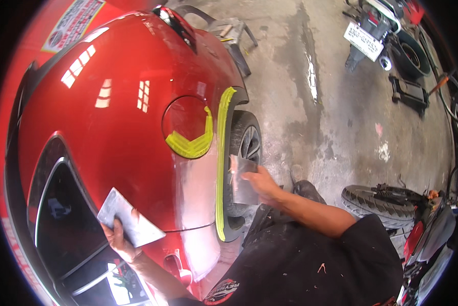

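My left hand (118, 238) grips a flat, pale grey plate (129, 218) by its edge, above the car's red side near the dark rear window. In my right hand (262, 184) is a thin, flat grey rectangular sheet (245, 191) with a pinkish smear along its left edge; its exact kind I cannot tell. The sheet hangs in front of the rear wheel (247, 135). Between my hands lies a dull, pale pinkish patch (199, 196) on the red car body (122, 143). Yellow-green masking tape (222, 168) borders the wheel arch, and more tape (191, 146) covers the lower rim of the round fuel flap.
A motorcycle (374, 30) and a floor jack (411, 94) stand at the far right. Nearer, a loose-looking tyre (374, 201) lies beside another motorcycle (423, 239). A small grey stool (231, 38) with tools on it stands behind the car on the stained concrete floor (331, 132).
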Available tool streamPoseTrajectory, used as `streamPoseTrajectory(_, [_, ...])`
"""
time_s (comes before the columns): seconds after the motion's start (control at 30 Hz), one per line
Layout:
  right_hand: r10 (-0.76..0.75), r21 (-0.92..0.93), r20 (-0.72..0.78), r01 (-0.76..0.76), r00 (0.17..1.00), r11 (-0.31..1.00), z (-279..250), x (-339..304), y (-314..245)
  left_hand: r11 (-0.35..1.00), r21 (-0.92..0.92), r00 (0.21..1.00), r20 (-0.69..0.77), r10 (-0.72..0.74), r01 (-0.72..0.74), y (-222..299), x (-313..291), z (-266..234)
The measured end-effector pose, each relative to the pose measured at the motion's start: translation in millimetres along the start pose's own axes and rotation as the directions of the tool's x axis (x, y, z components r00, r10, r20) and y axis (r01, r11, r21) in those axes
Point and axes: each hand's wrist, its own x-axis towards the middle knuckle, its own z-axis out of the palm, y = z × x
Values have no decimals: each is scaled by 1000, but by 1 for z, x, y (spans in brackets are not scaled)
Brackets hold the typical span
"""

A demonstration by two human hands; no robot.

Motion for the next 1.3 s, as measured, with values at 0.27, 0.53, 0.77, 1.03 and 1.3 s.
streamPoseTrajectory(0.27, [18,-28,-52,-19,998,999,44,54,36,996,90,1000,-7,-14,15,-23,27,-76])
streamPoseTrajectory(0.53, [-293,-465,-145,197,945,863,86,65,65,877,437,979,46,200,-200,-46,33,-134])
streamPoseTrajectory(0.77, [-505,-653,-53,353,862,671,119,23,63,742,457,865,353,356,-491,-42,35,-112])
streamPoseTrajectory(1.03, [-188,-321,-144,134,972,938,61,51,47,534,619,811,349,469,-575,-43,31,-98])
streamPoseTrajectory(1.3, [-163,-311,-113,121,980,943,71,82,61,786,437,899,247,362,-437,-47,29,-137])
